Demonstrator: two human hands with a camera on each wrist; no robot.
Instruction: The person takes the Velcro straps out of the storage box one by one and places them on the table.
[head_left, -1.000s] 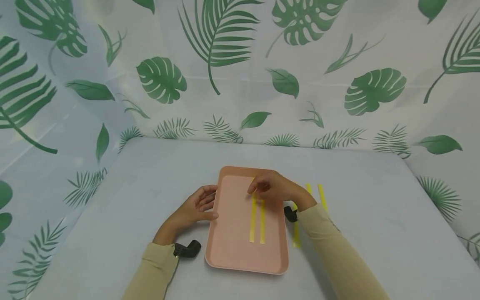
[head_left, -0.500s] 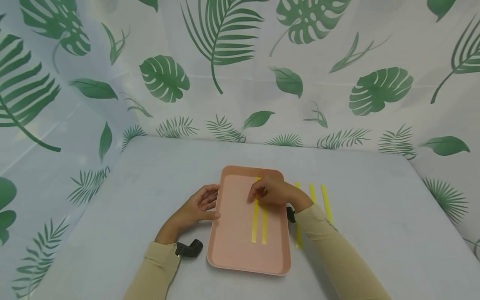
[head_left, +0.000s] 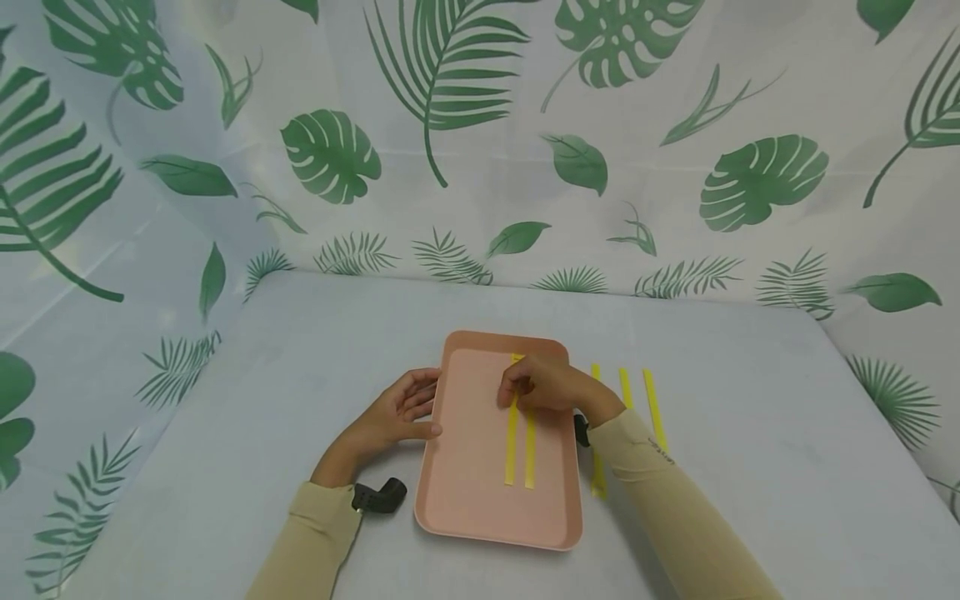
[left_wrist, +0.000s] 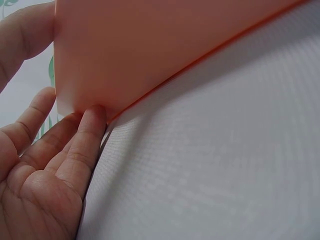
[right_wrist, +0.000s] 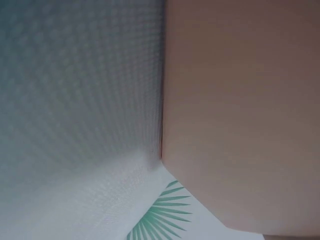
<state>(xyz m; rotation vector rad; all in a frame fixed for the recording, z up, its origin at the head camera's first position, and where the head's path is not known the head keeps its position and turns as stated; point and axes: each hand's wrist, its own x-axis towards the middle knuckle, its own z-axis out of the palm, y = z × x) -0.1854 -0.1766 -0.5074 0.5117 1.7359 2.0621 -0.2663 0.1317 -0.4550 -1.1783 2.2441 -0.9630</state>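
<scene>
A shallow pink tray (head_left: 467, 467) lies on the table, its long side pointing away from me. My left hand (head_left: 390, 418) is at its left side, thumb at the rim and fairly straight fingertips touching the outer wall, as the left wrist view confirms. Inside the tray are two narrow, flat yellow strips (head_left: 511, 454), lying lengthwise and roughly parallel. Over their far parts is my right hand (head_left: 546, 385), its fingers bent down, seeming to pinch the left strip; the fingertip contact is partly hidden. The right wrist view has only the tray's outer wall (right_wrist: 240, 100) and no hand.
More yellow strips (head_left: 653, 404) lie on the white table (head_left: 750, 467) right of the tray, partly behind the right forearm. Black wrist cameras (head_left: 380, 497) sit on both wrists. A white curtain with green leaves (head_left: 480, 200) stands behind the table and along its sides.
My right hand has lowered slightly toward the near end of the tray, over the strips, its fingertips more bent. The left hand keeps its place at the rim; the whole view has shifted slightly.
</scene>
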